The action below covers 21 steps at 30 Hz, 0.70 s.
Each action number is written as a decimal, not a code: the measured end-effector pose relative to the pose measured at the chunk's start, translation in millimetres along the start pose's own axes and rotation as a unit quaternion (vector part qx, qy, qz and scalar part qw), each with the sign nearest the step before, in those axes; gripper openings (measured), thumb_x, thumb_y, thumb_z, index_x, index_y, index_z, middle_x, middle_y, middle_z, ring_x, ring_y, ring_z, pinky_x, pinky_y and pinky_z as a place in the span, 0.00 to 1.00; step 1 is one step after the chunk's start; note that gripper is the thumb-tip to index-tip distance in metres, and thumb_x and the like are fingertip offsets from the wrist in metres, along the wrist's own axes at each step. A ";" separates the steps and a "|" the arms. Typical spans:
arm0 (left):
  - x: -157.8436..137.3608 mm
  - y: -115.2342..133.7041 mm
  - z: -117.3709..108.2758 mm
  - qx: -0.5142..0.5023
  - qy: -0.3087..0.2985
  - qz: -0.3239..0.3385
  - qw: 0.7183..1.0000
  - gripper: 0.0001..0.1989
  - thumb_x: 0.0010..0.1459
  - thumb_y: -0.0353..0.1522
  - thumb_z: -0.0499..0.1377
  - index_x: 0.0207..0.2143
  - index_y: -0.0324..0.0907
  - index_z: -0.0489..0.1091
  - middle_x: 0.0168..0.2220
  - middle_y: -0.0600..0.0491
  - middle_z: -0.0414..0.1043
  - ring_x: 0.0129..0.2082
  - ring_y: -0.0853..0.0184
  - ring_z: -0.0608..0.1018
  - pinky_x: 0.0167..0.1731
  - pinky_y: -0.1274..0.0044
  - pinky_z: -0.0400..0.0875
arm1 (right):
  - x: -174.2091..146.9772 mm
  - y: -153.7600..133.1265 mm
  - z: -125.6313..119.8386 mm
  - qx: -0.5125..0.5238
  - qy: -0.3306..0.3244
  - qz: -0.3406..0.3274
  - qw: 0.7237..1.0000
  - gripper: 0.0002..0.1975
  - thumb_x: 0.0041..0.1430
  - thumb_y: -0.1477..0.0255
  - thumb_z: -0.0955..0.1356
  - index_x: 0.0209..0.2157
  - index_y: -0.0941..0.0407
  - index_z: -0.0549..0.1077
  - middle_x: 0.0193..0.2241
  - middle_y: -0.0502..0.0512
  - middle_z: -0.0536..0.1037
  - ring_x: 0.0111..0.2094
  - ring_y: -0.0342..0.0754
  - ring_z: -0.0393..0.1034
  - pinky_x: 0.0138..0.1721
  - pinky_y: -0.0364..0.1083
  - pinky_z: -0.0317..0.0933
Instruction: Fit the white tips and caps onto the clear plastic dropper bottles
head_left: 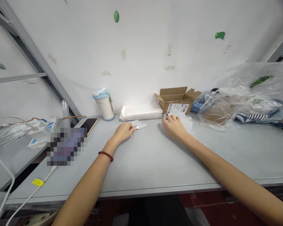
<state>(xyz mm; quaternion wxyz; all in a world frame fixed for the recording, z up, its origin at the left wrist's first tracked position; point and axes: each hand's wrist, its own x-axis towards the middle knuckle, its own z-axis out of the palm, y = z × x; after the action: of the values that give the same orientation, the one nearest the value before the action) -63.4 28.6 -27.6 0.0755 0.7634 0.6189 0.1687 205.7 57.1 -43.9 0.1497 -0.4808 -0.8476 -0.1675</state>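
Small clear packet: lay flat on the grey table, far side, just in front of the stack of white sheets; its near end was touching the left fingertips.
Left hand: rested palm-down on the table, fingers curled together, tips pinching the end of the small clear packet; a red bead bracelet sat on the wrist.
Thin clear bags: a loose pile lay on the table just in front of the cardboard box, partly under the right hand.
Right hand: lay palm-down on the pile, fingers drawn together and pinching at the top bag near the box label; the exact grip could not be told.
Cardboard box: stood open against the wall, flaps up, white label facing forward.
Tumbler: white with blue lid, upright, left of the sheet stack.
Phone: lay flat, left of the tumbler.
Large plastic bag: crumpled, transparent, on the right part of the table, well apart from both hands.
White cables: trailed along the left edge.
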 end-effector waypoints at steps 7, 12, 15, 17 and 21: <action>-2.0 1.9 -0.5 -0.002 0.000 -0.005 1.000 0.10 0.57 0.35 0.53 0.25 0.41 0.68 0.27 0.49 0.73 0.26 0.64 0.71 0.25 0.76 0.55 | -3.8 -1.9 5.2 -0.023 -0.010 0.016 1.000 0.19 0.61 0.65 0.61 0.47 0.62 0.70 0.41 0.73 0.72 0.46 0.64 0.58 0.47 0.62 0.49; -1.0 1.0 -1.0 -0.014 -0.001 -0.022 1.000 0.11 0.56 0.35 0.54 0.23 0.41 0.66 0.26 0.49 0.72 0.26 0.64 0.71 0.25 0.77 0.55 | -3.2 -4.5 4.6 -0.016 -0.019 0.018 1.000 0.20 0.61 0.62 0.62 0.46 0.64 0.71 0.42 0.74 0.72 0.48 0.66 0.57 0.50 0.66 0.45; 0.0 -1.4 -0.7 -0.010 0.006 -0.030 0.999 0.11 0.55 0.35 0.54 0.22 0.41 0.65 0.25 0.50 0.71 0.25 0.65 0.70 0.25 0.77 0.54 | -3.1 -5.9 5.1 -0.009 -0.006 0.022 1.000 0.19 0.61 0.62 0.62 0.45 0.62 0.72 0.43 0.73 0.72 0.49 0.65 0.57 0.51 0.67 0.43; 0.3 -3.2 -0.4 -0.009 0.014 -0.030 0.999 0.11 0.55 0.35 0.54 0.22 0.41 0.65 0.24 0.50 0.71 0.25 0.65 0.70 0.25 0.77 0.54 | -3.2 -6.3 5.8 -0.011 -0.003 0.021 1.000 0.19 0.61 0.62 0.62 0.44 0.62 0.72 0.43 0.72 0.72 0.49 0.64 0.57 0.52 0.68 0.42; 0.2 -6.2 -0.6 -0.022 0.024 -0.029 0.999 0.10 0.54 0.35 0.54 0.22 0.41 0.67 0.23 0.50 0.71 0.24 0.65 0.70 0.25 0.76 0.55 | -3.6 -5.9 7.9 -0.025 -0.004 0.016 1.000 0.18 0.61 0.62 0.62 0.43 0.61 0.73 0.42 0.71 0.73 0.50 0.63 0.58 0.52 0.67 0.42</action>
<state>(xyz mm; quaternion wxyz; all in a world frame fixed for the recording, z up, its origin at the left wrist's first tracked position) -69.3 30.1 -29.0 0.0824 0.7393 0.6383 0.1978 201.6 54.9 -53.3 0.1367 -0.4988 -0.8359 -0.1839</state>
